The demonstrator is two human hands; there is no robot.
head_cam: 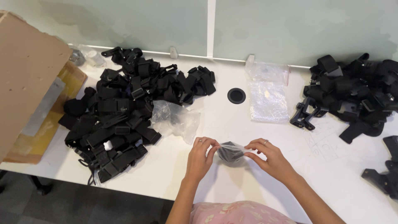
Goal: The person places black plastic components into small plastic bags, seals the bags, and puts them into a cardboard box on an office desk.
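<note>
Both hands meet over the white table (pixel 232 174), just in front of the round black grommet (pixel 236 96) set into its top. Between them is a small clear bag (pixel 231 151) with something black inside. The left hand (pixel 200 157) pinches the bag's top edge on one side with its fingertips; the right hand (pixel 267 157) pinches the other side the same way, so the mouth of the bag is stretched between them. Each hand wears a ring. The bag's lower part rests on or just above the table; I cannot tell which.

Left of the grommet lies a big heap of black straps (pixel 124 108) with buckles, and a crumpled clear wrapper (pixel 176 119) leans against its near edge. Farther left of the heap stands an open cardboard box (pixel 29 83). Just right of the grommet lies a stack of flat clear bags (pixel 267 93), the top one with a red strip along its seal. Well right of that sits a second pile of black mounts and straps (pixel 356 91), with one more black piece (pixel 385 174) near the table's right edge. A frosted glass divider (pixel 207 25) runs along the table behind the grommet.
</note>
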